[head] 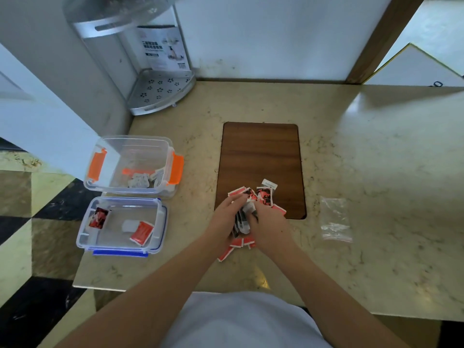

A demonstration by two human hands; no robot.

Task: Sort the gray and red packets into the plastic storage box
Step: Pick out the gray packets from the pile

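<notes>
Gathering packets (263,195) with both hands, left hand (226,219), right hand (270,223)

Soft daylight fills the room, brightest right of the wooden board (261,169), where the marble counter (376,159) shows pale glare. Shadows stay faint. Edges bow outward; the rack (160,94) beyond looks blurred.

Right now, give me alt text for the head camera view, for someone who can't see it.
Two bare hands, left hand and right hand, gather a pile of red packets at the near edge of a wooden board on a marble counter. To the left sit two open plastic boxes: the orange-clipped box holds gray packets, the blue-clipped box holds red ones.
</notes>
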